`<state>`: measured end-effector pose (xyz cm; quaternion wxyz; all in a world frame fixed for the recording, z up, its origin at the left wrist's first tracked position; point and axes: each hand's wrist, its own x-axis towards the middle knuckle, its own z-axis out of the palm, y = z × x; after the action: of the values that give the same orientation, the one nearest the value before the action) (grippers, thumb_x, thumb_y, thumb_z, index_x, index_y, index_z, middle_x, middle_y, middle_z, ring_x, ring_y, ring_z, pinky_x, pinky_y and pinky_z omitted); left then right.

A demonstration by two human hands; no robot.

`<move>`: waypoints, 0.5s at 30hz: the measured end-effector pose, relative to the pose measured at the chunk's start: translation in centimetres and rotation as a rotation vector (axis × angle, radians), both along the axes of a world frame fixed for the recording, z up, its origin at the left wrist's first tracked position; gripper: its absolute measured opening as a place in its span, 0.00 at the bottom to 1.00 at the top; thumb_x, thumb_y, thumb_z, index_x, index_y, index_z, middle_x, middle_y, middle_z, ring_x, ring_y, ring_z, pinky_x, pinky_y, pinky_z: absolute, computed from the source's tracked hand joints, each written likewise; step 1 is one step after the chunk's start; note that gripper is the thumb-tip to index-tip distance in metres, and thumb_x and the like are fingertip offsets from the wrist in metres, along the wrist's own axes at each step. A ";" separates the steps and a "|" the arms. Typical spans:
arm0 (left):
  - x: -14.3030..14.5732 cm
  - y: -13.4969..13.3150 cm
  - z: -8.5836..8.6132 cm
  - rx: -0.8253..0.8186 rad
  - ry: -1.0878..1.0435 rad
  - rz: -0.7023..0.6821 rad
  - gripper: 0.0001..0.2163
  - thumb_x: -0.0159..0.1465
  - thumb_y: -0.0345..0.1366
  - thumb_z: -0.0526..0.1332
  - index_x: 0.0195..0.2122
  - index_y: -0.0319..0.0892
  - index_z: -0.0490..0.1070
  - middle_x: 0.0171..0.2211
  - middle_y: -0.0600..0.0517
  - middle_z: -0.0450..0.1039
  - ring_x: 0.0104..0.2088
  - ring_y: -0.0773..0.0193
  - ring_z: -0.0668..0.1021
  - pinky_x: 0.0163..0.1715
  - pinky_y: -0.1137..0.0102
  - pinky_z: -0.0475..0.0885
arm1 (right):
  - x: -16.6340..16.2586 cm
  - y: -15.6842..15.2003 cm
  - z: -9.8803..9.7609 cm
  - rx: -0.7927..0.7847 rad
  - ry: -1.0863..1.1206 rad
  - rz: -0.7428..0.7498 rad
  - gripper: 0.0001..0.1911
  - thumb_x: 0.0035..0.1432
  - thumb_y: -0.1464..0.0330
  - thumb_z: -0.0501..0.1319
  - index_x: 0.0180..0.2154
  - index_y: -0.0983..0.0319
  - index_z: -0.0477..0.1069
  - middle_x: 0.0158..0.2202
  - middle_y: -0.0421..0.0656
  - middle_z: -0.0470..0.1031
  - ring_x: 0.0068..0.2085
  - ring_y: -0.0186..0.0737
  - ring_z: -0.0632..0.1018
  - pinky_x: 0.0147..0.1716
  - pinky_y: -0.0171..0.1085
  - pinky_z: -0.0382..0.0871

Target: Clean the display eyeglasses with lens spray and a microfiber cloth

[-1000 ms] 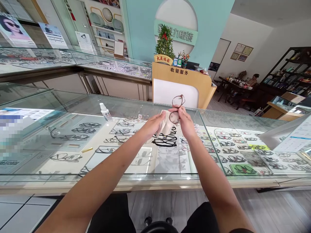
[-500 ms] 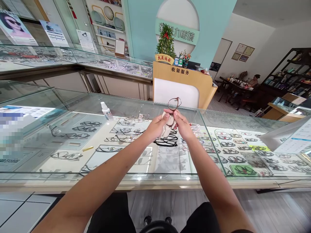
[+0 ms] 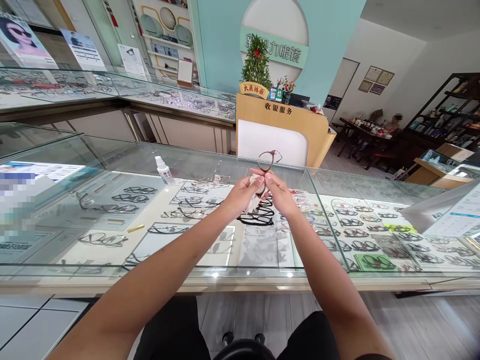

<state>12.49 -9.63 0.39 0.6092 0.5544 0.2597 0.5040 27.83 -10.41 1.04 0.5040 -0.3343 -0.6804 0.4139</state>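
A pair of brown-rimmed eyeglasses is held up above the glass counter, one lens rising clear of my fingers. My left hand is closed on a pale cleaning cloth, its thumb pressing the cloth against the lower lens. Closed at the bridge and rim of the eyeglasses is my right hand, its thumb close to the left one. Fingers and cloth hide most of the lower lens. Black-framed glasses lie in the case below my hands. A white spray bottle stands to the left.
The glass display counter spans the space before me, with rows of spectacles inside. A small gold bar lies at left. Ahead stands a wooden cashier desk with a plant. A person sits at a far table on the right.
The eyeglasses have turned slightly and shifted a little left. The cloth is bunched closer under my left fingers, and less of the lower lens shows.
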 end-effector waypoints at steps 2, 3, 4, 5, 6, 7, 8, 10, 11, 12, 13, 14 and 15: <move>-0.1 0.0 -0.1 -0.006 -0.003 -0.018 0.30 0.57 0.65 0.76 0.34 0.42 0.68 0.24 0.56 0.70 0.25 0.68 0.72 0.24 0.72 0.66 | 0.0 0.0 0.0 -0.018 0.018 0.012 0.35 0.71 0.38 0.57 0.56 0.57 0.83 0.50 0.45 0.74 0.33 0.32 0.71 0.33 0.35 0.77; -0.1 0.1 -0.1 -0.007 -0.002 -0.029 0.30 0.57 0.64 0.76 0.35 0.42 0.69 0.25 0.56 0.71 0.25 0.68 0.73 0.25 0.73 0.66 | 0.0 0.0 0.0 -0.030 0.030 0.016 0.34 0.71 0.39 0.57 0.57 0.57 0.83 0.49 0.44 0.75 0.33 0.32 0.71 0.33 0.34 0.76; -0.2 0.1 -0.2 -0.009 0.002 -0.039 0.30 0.57 0.64 0.76 0.37 0.42 0.70 0.26 0.55 0.72 0.26 0.68 0.74 0.26 0.73 0.67 | 0.0 0.0 0.0 -0.041 0.043 0.018 0.34 0.71 0.39 0.58 0.57 0.57 0.83 0.47 0.43 0.75 0.32 0.32 0.71 0.34 0.34 0.76; -0.2 0.2 -0.3 -0.013 0.009 -0.046 0.30 0.57 0.64 0.77 0.39 0.41 0.71 0.27 0.55 0.73 0.27 0.68 0.75 0.27 0.73 0.68 | 0.0 0.1 0.0 -0.054 0.055 0.021 0.33 0.71 0.40 0.58 0.58 0.57 0.83 0.44 0.42 0.75 0.31 0.32 0.70 0.34 0.35 0.76; -0.3 0.3 -0.5 -0.017 0.019 -0.047 0.31 0.56 0.64 0.77 0.41 0.41 0.72 0.29 0.54 0.74 0.28 0.67 0.75 0.27 0.73 0.68 | 0.0 0.1 -0.1 -0.068 0.066 0.023 0.33 0.71 0.40 0.58 0.58 0.57 0.83 0.40 0.41 0.74 0.30 0.32 0.70 0.34 0.35 0.75; -0.3 0.4 -0.6 -0.019 0.030 -0.043 0.32 0.56 0.64 0.77 0.43 0.41 0.72 0.29 0.54 0.75 0.28 0.67 0.75 0.28 0.72 0.69 | 0.0 0.2 -0.2 -0.082 0.080 0.025 0.33 0.72 0.41 0.58 0.58 0.57 0.83 0.37 0.40 0.73 0.30 0.32 0.70 0.34 0.35 0.74; -0.3 0.4 -0.7 -0.016 0.038 -0.039 0.33 0.56 0.64 0.77 0.45 0.41 0.72 0.30 0.54 0.75 0.29 0.66 0.75 0.29 0.72 0.69 | 0.0 0.2 -0.3 -0.097 0.096 0.026 0.32 0.72 0.41 0.59 0.58 0.57 0.83 0.34 0.39 0.72 0.29 0.33 0.70 0.33 0.35 0.73; -0.4 0.5 -0.8 0.014 0.046 -0.037 0.32 0.57 0.62 0.77 0.48 0.41 0.73 0.30 0.54 0.75 0.29 0.66 0.75 0.31 0.70 0.70 | 0.1 0.4 -0.5 -0.118 0.129 0.025 0.31 0.72 0.42 0.59 0.58 0.57 0.83 0.30 0.37 0.69 0.28 0.33 0.69 0.32 0.35 0.71; -0.4 0.6 -0.8 0.037 0.049 -0.044 0.31 0.58 0.61 0.77 0.48 0.41 0.73 0.30 0.54 0.75 0.30 0.65 0.76 0.32 0.70 0.71 | 0.2 0.4 -0.6 -0.124 0.145 0.022 0.30 0.72 0.43 0.60 0.58 0.57 0.84 0.29 0.37 0.68 0.28 0.33 0.69 0.31 0.35 0.70; -0.4 0.6 -0.8 0.062 0.051 -0.054 0.30 0.59 0.60 0.77 0.48 0.41 0.73 0.30 0.54 0.75 0.30 0.65 0.76 0.34 0.69 0.71 | 0.2 0.5 -0.7 -0.128 0.160 0.022 0.30 0.72 0.43 0.60 0.58 0.57 0.84 0.28 0.36 0.66 0.27 0.33 0.69 0.30 0.35 0.69; -0.4 0.6 -0.8 0.085 0.051 -0.062 0.29 0.60 0.59 0.76 0.48 0.41 0.74 0.31 0.54 0.75 0.31 0.64 0.77 0.35 0.69 0.72 | 0.2 0.6 -0.8 -0.132 0.176 0.024 0.30 0.72 0.43 0.61 0.58 0.57 0.84 0.26 0.35 0.65 0.27 0.33 0.69 0.30 0.35 0.68; -0.4 0.5 -0.7 0.106 0.050 -0.069 0.28 0.61 0.58 0.76 0.49 0.40 0.74 0.31 0.53 0.75 0.32 0.63 0.77 0.36 0.68 0.72 | 0.2 0.7 -0.9 -0.138 0.193 0.026 0.30 0.72 0.43 0.61 0.58 0.57 0.84 0.26 0.35 0.63 0.27 0.33 0.68 0.29 0.34 0.67; -0.4 0.5 -0.7 0.120 0.048 -0.074 0.28 0.62 0.57 0.76 0.49 0.40 0.74 0.31 0.53 0.75 0.33 0.63 0.78 0.37 0.68 0.72 | 0.2 0.7 -0.9 -0.146 0.214 0.029 0.30 0.71 0.43 0.61 0.58 0.57 0.84 0.25 0.35 0.61 0.27 0.33 0.68 0.28 0.34 0.66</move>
<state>12.08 -9.13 -0.28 0.5868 0.6112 0.2230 0.4821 28.08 -9.67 0.14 0.5420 -0.3141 -0.5955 0.5030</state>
